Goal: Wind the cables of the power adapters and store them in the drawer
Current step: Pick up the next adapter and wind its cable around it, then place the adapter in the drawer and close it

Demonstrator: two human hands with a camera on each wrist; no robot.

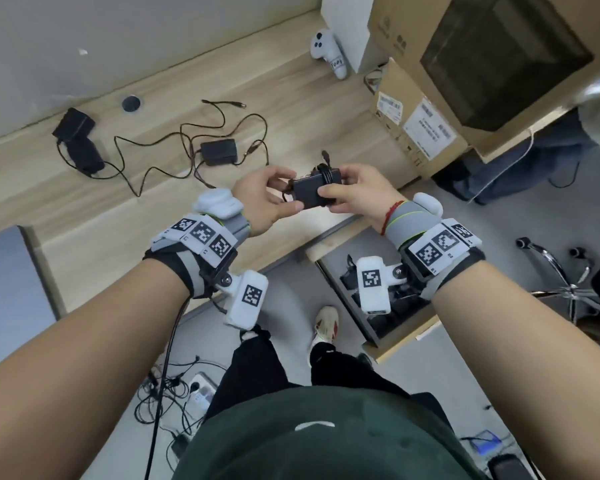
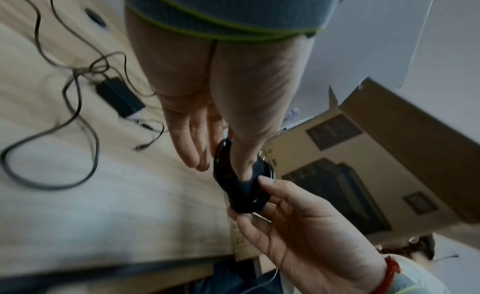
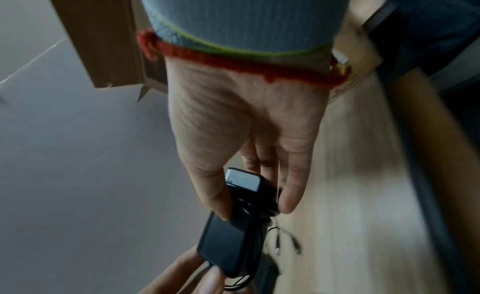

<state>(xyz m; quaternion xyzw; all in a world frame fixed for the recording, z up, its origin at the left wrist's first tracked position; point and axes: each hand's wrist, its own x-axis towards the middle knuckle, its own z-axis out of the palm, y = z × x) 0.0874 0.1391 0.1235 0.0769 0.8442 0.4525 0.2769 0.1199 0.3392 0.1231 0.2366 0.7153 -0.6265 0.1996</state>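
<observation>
Both hands hold one black adapter in the air, over the front edge of the desk. Left hand pinches its left end; right hand grips the right end, where the cable is wrapped crosswise. Long axis runs hand to hand. Open drawer sits below, under the right wrist, so the right hand looks nearer. Two unwound adapters lie toward the desk's back left.
</observation>
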